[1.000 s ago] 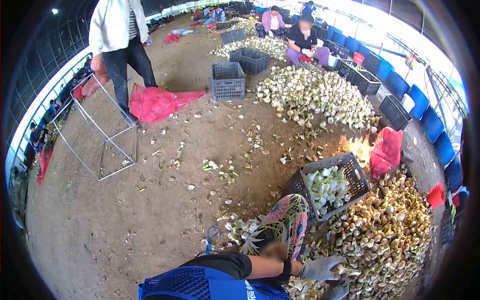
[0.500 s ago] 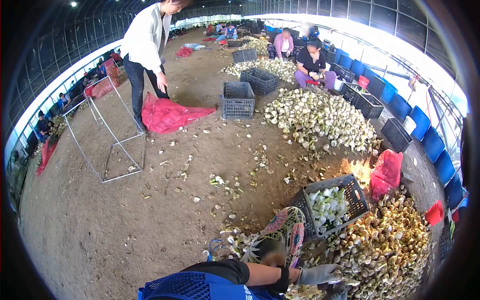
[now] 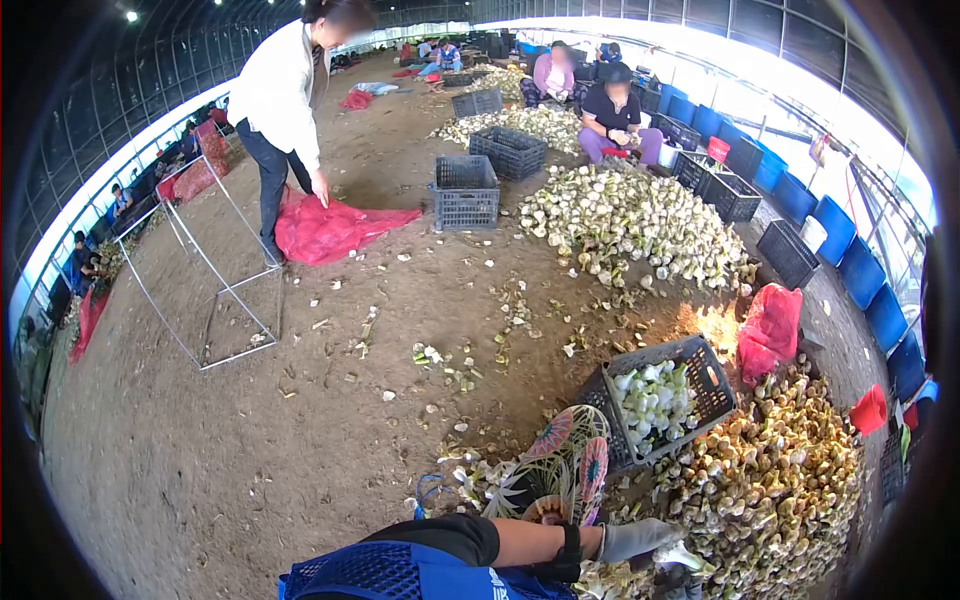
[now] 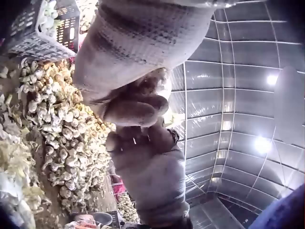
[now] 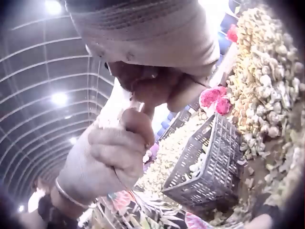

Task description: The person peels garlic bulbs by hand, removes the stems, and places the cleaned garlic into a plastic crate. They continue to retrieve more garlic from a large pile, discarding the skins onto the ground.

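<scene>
Both hands wear pale, soiled gloves and meet at their fingertips. In the head view my left hand grips a white garlic bulb beside the heap of brownish garlic. My right hand is mostly cut off at the bottom edge there. The left wrist view has my left hand above and my right hand below, fingers curled against each other around the bulb, largely covered. Seen from the right wrist, my right hand pinches from above, and my left hand curls below it.
A dark crate of trimmed white garlic stands by the patterned trousers. Beyond are a large pale garlic pile, empty crates, a red net bag, a metal frame, a red bucket and several people.
The person in the white jacket has bent forward and lowered a hand toward the red net bag. Both my hands stay close together; a whiter bulb now shows at my left hand.
</scene>
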Motion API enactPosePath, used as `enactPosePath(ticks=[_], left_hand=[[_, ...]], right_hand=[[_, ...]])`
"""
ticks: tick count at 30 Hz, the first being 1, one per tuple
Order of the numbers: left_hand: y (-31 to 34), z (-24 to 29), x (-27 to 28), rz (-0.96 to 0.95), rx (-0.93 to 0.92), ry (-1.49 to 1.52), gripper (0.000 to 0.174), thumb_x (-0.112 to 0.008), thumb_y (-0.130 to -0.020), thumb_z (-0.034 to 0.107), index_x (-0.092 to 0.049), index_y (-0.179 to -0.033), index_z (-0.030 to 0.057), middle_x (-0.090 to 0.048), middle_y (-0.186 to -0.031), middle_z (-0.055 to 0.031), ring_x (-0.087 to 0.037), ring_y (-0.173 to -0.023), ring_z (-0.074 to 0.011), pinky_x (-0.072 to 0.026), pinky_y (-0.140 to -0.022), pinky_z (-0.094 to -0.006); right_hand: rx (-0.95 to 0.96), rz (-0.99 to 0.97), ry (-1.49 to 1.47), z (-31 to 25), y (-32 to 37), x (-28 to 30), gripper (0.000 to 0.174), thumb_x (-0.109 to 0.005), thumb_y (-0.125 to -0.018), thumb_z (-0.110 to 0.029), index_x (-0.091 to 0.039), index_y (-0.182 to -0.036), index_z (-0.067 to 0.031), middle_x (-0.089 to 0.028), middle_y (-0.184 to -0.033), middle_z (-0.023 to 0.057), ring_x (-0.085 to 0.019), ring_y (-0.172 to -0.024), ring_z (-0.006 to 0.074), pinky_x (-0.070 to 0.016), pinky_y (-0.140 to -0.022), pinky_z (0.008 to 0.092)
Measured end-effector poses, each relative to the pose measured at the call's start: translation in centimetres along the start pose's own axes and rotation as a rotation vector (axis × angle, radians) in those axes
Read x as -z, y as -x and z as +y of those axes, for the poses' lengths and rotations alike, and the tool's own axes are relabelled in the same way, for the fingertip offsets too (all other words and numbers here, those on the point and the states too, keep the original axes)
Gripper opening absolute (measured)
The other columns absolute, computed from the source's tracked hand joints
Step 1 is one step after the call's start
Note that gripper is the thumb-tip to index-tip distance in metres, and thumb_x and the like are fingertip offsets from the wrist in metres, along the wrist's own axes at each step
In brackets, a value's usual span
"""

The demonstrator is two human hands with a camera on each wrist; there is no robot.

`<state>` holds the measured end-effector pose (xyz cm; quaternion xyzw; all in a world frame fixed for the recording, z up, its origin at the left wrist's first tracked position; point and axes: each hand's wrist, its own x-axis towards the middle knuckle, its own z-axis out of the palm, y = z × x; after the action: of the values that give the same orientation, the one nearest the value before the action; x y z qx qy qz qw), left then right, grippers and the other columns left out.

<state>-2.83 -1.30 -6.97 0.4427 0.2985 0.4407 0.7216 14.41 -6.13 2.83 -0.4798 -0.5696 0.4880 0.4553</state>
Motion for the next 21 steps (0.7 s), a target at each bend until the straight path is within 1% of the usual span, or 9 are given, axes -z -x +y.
enactPosePath(ticks=[4, 6, 7, 9, 15, 16, 19, 20, 21], left_hand=[[0.9, 3.0, -1.7, 0.051, 0.171, -0.255, 0.052, -0.041, -0.108, 0.044, -0.064, -0.113, -0.002, -0.061, -0.086, -0.0062, -0.052, -0.08, -0.014, -0.045, -0.077, -0.0288], [-1.5, -2.7, -2.4, 0.251, -0.288, -0.153, 0.057, -0.041, -0.106, 0.052, -0.065, -0.09, 0.0026, -0.053, -0.07, -0.0022, -0.048, -0.069, -0.0131, -0.0444, -0.07, -0.0301], [-1.6, -2.5, -2.1, 0.248, -0.287, -0.157, 0.057, -0.041, -0.106, 0.052, -0.065, -0.09, 0.0026, -0.053, -0.07, -0.0022, -0.048, -0.069, -0.0131, -0.0444, -0.07, -0.0301], [-1.4, -1.4, -1.3, 0.107, 0.013, -0.045, 0.056, -0.044, -0.104, 0.054, -0.065, -0.1, 0.0027, -0.056, -0.066, -0.0008, -0.05, -0.05, -0.0079, -0.0448, -0.048, -0.0278], [4.3, 8.7, -3.3, -0.111, 0.29, -0.032, 0.06, -0.041, -0.102, 0.059, -0.066, -0.092, 0.0049, -0.055, -0.062, -0.0019, -0.055, -0.045, -0.0135, -0.0476, -0.043, -0.0279], [0.5, 0.4, -2.0, -0.086, 0.179, -0.105, 0.054, -0.043, -0.102, 0.055, -0.066, -0.089, 0.008, -0.054, -0.062, -0.0004, -0.054, -0.043, -0.0127, -0.0469, -0.041, -0.0275], [4.1, 8.6, -4.7, -0.255, 0.403, 0.046, 0.053, -0.044, -0.102, 0.054, -0.067, -0.089, 0.0079, -0.056, -0.063, -0.0014, -0.056, -0.044, -0.0124, -0.0478, -0.04, -0.0288], [3.7, 9.9, -4.3, -0.424, 0.542, -0.233, 0.045, -0.035, -0.109, 0.036, -0.046, -0.142, 0.0073, -0.064, -0.111, -0.0164, -0.065, -0.103, -0.0212, -0.0529, -0.095, -0.035], [2.9, 7.0, -3.7, -0.447, 0.553, -0.226, 0.045, -0.035, -0.109, 0.036, -0.046, -0.142, 0.0073, -0.064, -0.111, -0.0164, -0.065, -0.103, -0.0212, -0.0529, -0.095, -0.035]], right_hand=[[0.346, -0.024, 0.526, 3.9, -0.8, 2.4, 0.017, -0.057, -0.095, -0.007, -0.072, -0.098, 0.0007, -0.071, -0.087, 0.0135, -0.065, -0.072, 0.0237, -0.0521, -0.066, 0.0364], [0.207, -0.052, 0.646, 2.6, -0.7, 2.0, 0.021, -0.056, -0.096, -0.009, -0.072, -0.098, 0.0035, -0.073, -0.091, 0.0128, -0.066, -0.077, 0.019, -0.0533, -0.071, 0.035], [0.207, -0.049, 0.642, 2.9, -0.6, 2.3, 0.021, -0.056, -0.096, -0.009, -0.072, -0.098, 0.0035, -0.073, -0.091, 0.0128, -0.066, -0.077, 0.019, -0.0533, -0.071, 0.035], [0.133, -0.097, 0.353, 3.8, -0.5, 3.0, 0.027, -0.051, -0.099, -0.013, -0.07, -0.105, 0.006, -0.072, -0.1, 0.0141, -0.066, -0.09, 0.0176, -0.0537, -0.079, 0.0337], [0.112, -0.156, 0.019, 4.1, 0.2, 5.2, 0.028, -0.054, -0.099, -0.019, -0.067, -0.108, 0.0043, -0.07, -0.101, 0.0131, -0.065, -0.092, 0.0192, -0.0537, -0.081, 0.0343], [0.108, -0.164, -0.047, 4.1, 0.4, 5.5, 0.029, -0.054, -0.099, -0.02, -0.066, -0.108, 0.004, -0.069, -0.102, 0.0129, -0.065, -0.092, 0.0195, -0.0537, -0.081, 0.0344], [0.082, -0.18, -0.24, 4.1, 1.1, 6.4, 0.031, -0.056, -0.099, -0.024, -0.065, -0.11, 0.0029, -0.068, -0.102, 0.0123, -0.065, -0.093, 0.0205, -0.0538, -0.082, 0.0347], [0.075, -0.179, -0.304, 4.1, 1.3, 6.6, 0.031, -0.056, -0.099, -0.025, -0.064, -0.111, 0.0026, -0.067, -0.103, 0.0121, -0.065, -0.094, 0.0208, -0.0538, -0.082, 0.0348], [0.065, -0.167, -0.361, 4.1, 1.6, 6.7, 0.032, -0.057, -0.099, -0.027, -0.063, -0.111, 0.0023, -0.067, -0.103, 0.0119, -0.065, -0.094, 0.0211, -0.0538, -0.083, 0.0349]])
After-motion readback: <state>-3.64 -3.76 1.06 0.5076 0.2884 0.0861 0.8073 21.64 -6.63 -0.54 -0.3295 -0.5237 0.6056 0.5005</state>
